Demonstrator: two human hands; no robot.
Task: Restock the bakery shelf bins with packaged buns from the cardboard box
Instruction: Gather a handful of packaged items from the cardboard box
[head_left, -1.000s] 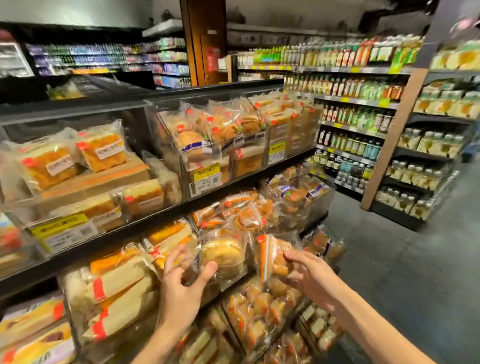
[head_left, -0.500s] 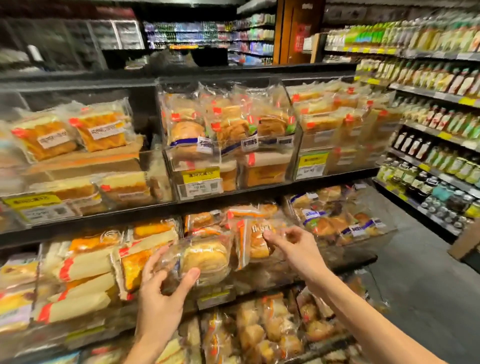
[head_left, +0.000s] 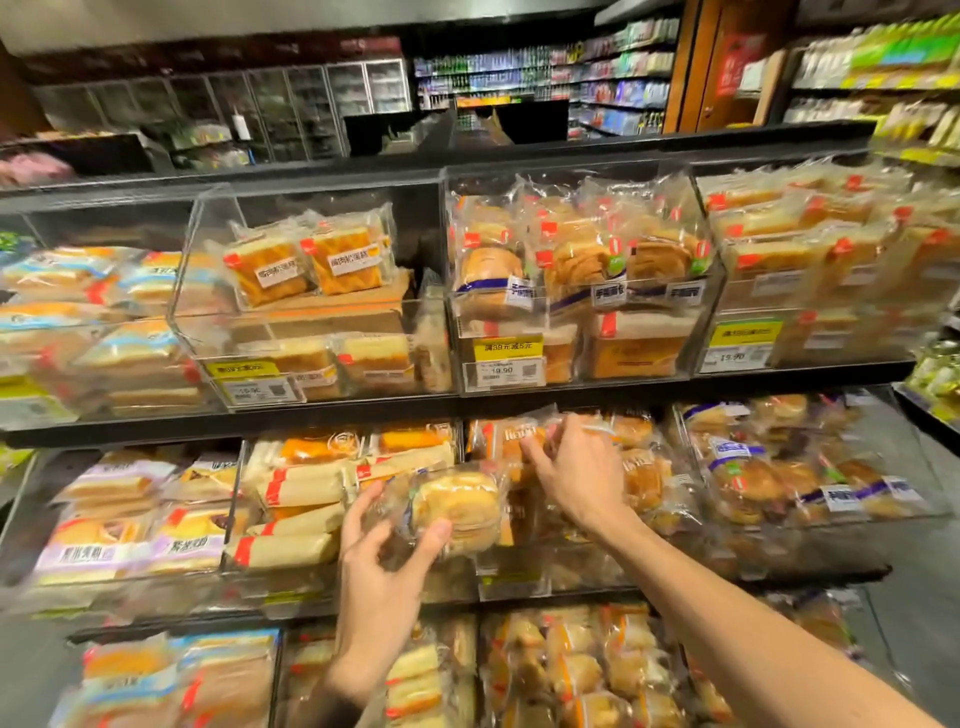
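My left hand (head_left: 382, 566) grips a clear-wrapped round bun packet (head_left: 457, 512) at the front of the middle shelf's clear bin (head_left: 511, 577). My right hand (head_left: 574, 470) reaches deeper into that same bin and pinches the top of an orange-labelled bun packet (head_left: 511, 441) standing upright among other buns. The cardboard box is out of view.
Clear acrylic bins of wrapped bread fill three shelf levels: sandwich loaves (head_left: 291, 493) left of my hands, bagged buns (head_left: 769, 478) to the right, toast packs (head_left: 576, 270) above, more buns (head_left: 576, 670) below. An aisle floor (head_left: 924, 623) opens at right beside drink shelves.
The view has swung left and closer to the shelf. My right hand has pushed its packet further back into the bin, and my left hand holds the round bun at the bin's front.
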